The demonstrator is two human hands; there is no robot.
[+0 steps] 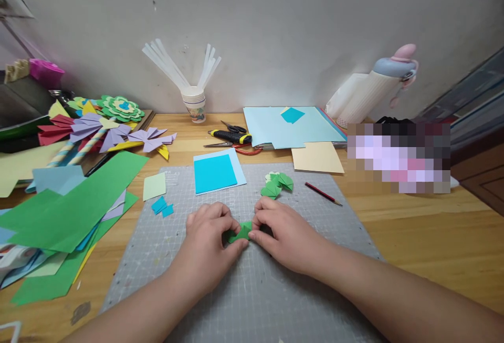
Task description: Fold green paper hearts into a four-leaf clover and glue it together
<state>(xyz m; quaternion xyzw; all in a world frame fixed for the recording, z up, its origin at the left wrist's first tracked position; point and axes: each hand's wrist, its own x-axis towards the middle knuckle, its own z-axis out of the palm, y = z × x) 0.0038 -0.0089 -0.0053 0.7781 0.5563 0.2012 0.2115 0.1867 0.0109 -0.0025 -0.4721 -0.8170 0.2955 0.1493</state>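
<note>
Between my two hands, low over the grey cutting mat [252, 295], is a small folded piece of green paper [244, 229]. Fingers and thumb of my left hand [210, 235] pinch its left side. My right hand [281, 232] grips its right end the same way. The fingers cover part of the paper, so its full shape is hidden. Just beyond my right hand lie several folded green paper pieces [279, 184], with a paler green one among them. A dark red pencil [323, 194] rests to their right.
Bright blue square sheets [214, 174] and small blue scraps [161, 206] lie on the mat. Green paper sheets [79, 217] and paper flowers [106, 127] crowd the left. Behind are a cup of straws [194, 105], scissors [236, 126], a yellow-black cutter [230, 136] and a bottle [372, 91].
</note>
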